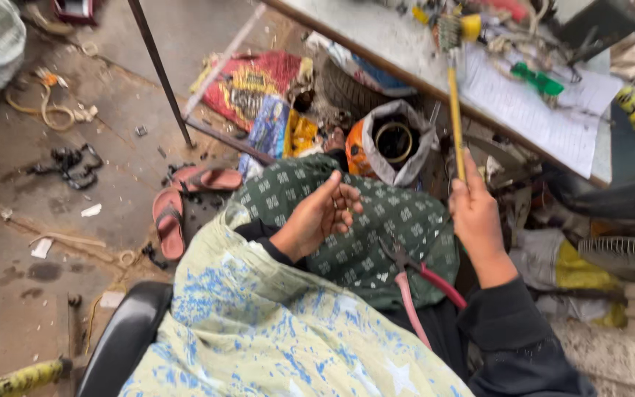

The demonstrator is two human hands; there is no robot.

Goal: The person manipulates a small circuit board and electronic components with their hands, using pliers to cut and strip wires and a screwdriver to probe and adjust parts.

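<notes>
My right hand (pixel 475 213) grips the lower end of a long yellow-handled brush (pixel 454 103), held upright with its bristle head up by the table edge. Over my lap, my left hand (pixel 321 215) rests palm-up with the fingers loosely curled, and a small object I cannot make out may lie in them. Red-handled pliers (pixel 414 276) lie on the green patterned cloth (pixel 376 220) over my knees, between the two hands. Both sleeves are dark.
A cluttered table (pixel 406 51) with a white paper sheet (pixel 538 110), a green tool and wires stands ahead. Beneath it lie bags, a tyre and an orange sack (pixel 391 143). Pink sandals (pixel 178 209) sit on the dirty floor at left. A fan grille (pixel 626 254) is at right.
</notes>
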